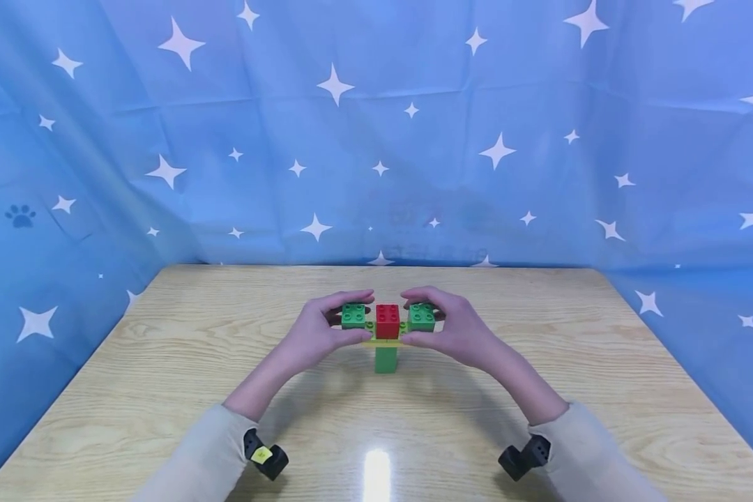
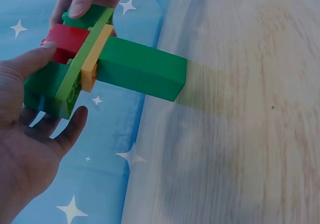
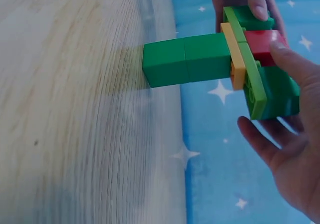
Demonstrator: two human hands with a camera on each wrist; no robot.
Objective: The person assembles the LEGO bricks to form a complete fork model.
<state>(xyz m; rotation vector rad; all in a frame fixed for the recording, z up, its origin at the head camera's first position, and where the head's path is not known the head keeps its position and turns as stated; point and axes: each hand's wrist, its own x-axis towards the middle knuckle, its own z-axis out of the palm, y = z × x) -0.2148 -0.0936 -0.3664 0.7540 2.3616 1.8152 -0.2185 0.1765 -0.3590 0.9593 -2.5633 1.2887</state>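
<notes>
A toy brick structure stands upright on the wooden table. Its column is two stacked green bricks (image 3: 186, 62), topped by a yellow-orange plate (image 2: 97, 59) and light-green plates (image 3: 255, 84) laid across. Along the top sit a left green brick (image 1: 353, 321), a red brick (image 1: 387, 326) in the middle and a right green brick (image 1: 421, 323), with small gaps between. My left hand (image 1: 316, 331) grips the left green brick, thumb on the near side and fingers behind. The right hand (image 1: 457, 331) holds the right green brick likewise. Each hand partly hides its brick.
Around the structure spreads the wooden table (image 1: 194, 362), its back edge a little beyond the hands. Behind and beside it hangs a blue cloth (image 1: 376, 139) with white stars. Black wrist cameras (image 1: 270, 460) sit at both cuffs.
</notes>
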